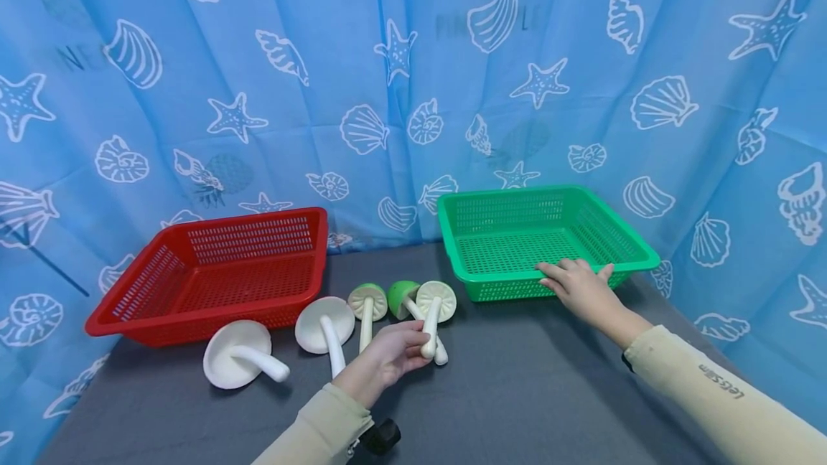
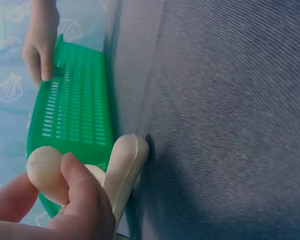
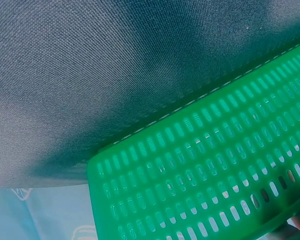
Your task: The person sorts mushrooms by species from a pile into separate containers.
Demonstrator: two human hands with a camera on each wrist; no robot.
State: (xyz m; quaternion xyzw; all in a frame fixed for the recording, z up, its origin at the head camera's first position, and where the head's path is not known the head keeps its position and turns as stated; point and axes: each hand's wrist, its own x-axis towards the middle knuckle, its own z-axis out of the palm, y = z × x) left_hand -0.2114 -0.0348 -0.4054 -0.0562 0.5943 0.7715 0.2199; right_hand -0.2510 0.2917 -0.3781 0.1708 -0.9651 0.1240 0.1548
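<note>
My left hand (image 1: 394,354) pinches the thick white stem of a toy mushroom (image 1: 436,302) between thumb and fingers. Its ribbed, pale underside faces me in the head view. Behind it lies a green-capped toy mushroom (image 1: 403,298), partly hidden, its stem end (image 2: 126,160) close to my left hand in the left wrist view. Another ribbed mushroom (image 1: 367,305) and two smooth white ones, one near (image 1: 325,326) and one farther left (image 1: 237,355), lie left of that hand. My right hand (image 1: 581,293) holds the near rim of the green basket (image 1: 517,276), thumb outside and fingers over it.
A red basket (image 1: 207,318) stands at the back left of the grey cloth-covered table (image 1: 517,379). Behind both baskets hangs a blue curtain (image 1: 413,92) with white shell and starfish prints. A black strap piece (image 1: 381,438) shows by my left wrist.
</note>
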